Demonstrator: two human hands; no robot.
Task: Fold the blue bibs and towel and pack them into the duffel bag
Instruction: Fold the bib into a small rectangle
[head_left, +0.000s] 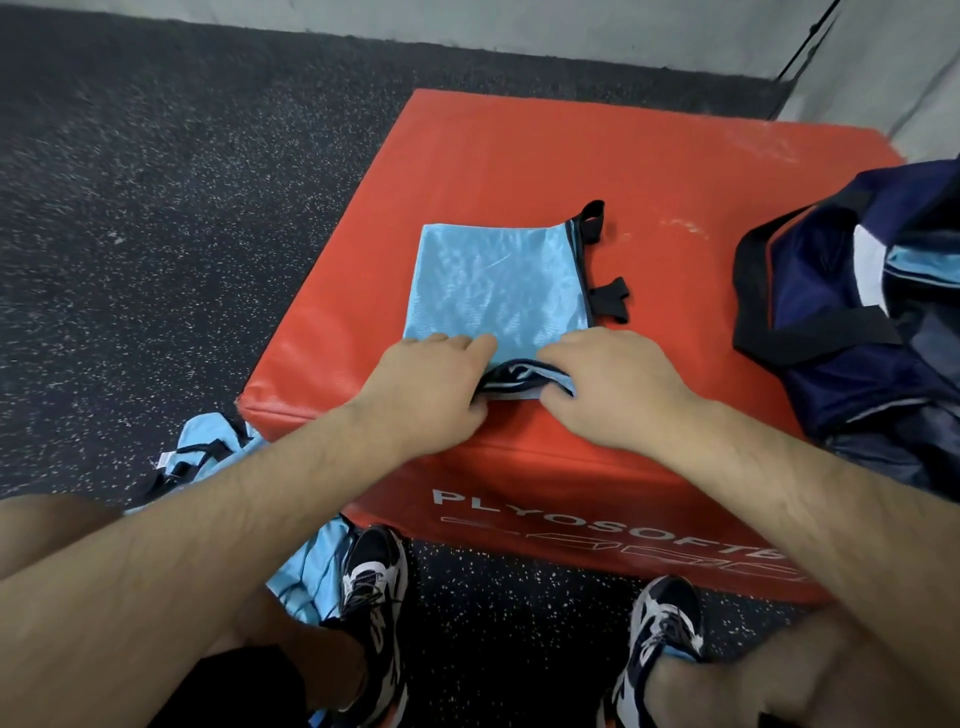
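— Where's the light-blue mesh bib (493, 280)?
— Folded flat by the front edge of the red padded box (519, 156). The navy duffel bag (857, 312) is at its right edge.
— Hands?
— Palms down, the left hand (431, 384) and right hand (608, 384) pinch its bunched near hem, thumbs seemingly tucked under.

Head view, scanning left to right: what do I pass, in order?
Heap of loose blue bibs → left hand → right hand → duffel bag. The folded bib, pinched at its near edge by both hands, spans them, so it is left out.
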